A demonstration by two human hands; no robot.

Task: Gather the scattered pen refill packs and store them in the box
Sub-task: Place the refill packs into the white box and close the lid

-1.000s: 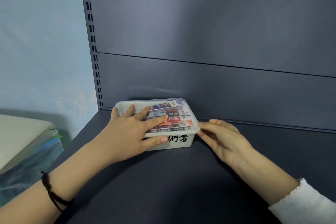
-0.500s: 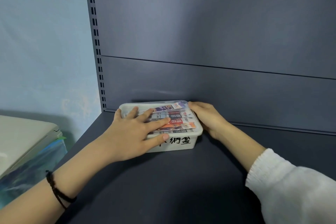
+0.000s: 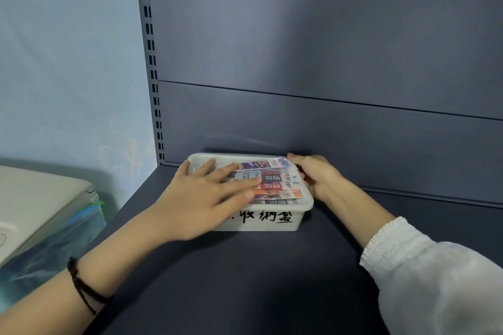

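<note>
Right hand (image 3: 319, 177) onto box (image 3: 298, 221) far edge

Left hand (image 3: 201, 198) presses the box (image 3: 272, 221); right hand (image 3: 318, 177) grips its end.

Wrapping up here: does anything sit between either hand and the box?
Nothing visible does. The left hand presses flat on the lid, the right hand holds the box at its right end; refill packs lie inside.

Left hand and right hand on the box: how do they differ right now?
The left hand lies flat, fingers spread, on top of the box; the right hand curls round its right rim. The left wrist wears a black cord; the right arm has a white sleeve. Both touch the box.
</note>
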